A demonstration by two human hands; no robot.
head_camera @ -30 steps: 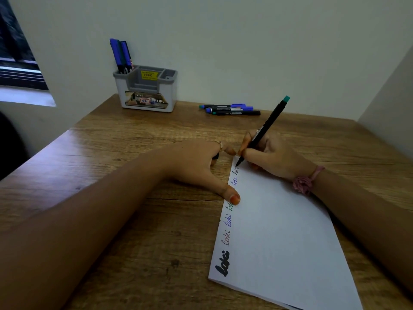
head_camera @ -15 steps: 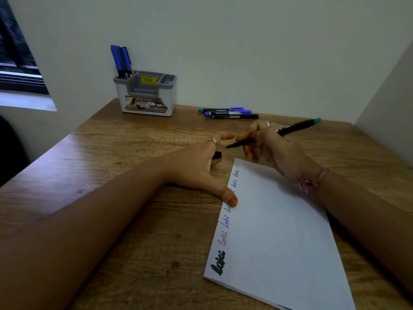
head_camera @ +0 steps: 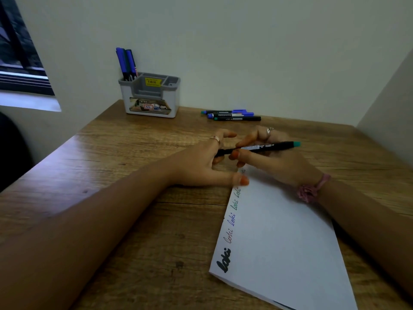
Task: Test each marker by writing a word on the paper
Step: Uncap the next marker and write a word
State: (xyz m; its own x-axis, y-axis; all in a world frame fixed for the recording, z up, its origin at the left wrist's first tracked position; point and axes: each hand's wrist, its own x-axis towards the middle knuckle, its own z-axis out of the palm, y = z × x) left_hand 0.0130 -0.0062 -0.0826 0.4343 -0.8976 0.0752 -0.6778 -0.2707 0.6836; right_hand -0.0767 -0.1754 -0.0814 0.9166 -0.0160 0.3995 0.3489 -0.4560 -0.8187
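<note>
Head view, marker: a black marker [head_camera: 257,148] with a teal end lies nearly level above the tabletop [head_camera: 134,175], long axis running left-right, teal end to the right, writing end to the left.
Head view, right hand: the right hand [head_camera: 268,157] pinches the marker's barrel near mid-length, fingers curled around it.
Head view, left hand: the left hand [head_camera: 205,162] meets the marker's left end; its fingers are bent there, thumb stretched to the paper's edge, but whether they grip the tip or a cap I cannot tell.
Head view, paper: the white paper [head_camera: 279,238] lies just below both hands, a column of written words along its left edge.
Head view, key relation: the tip points toward the left hand, which is nearest it; likely capping follows.
Head view, others: three markers [head_camera: 230,115] lie near the wall; the holder [head_camera: 149,97] keeps blue ones.
</note>
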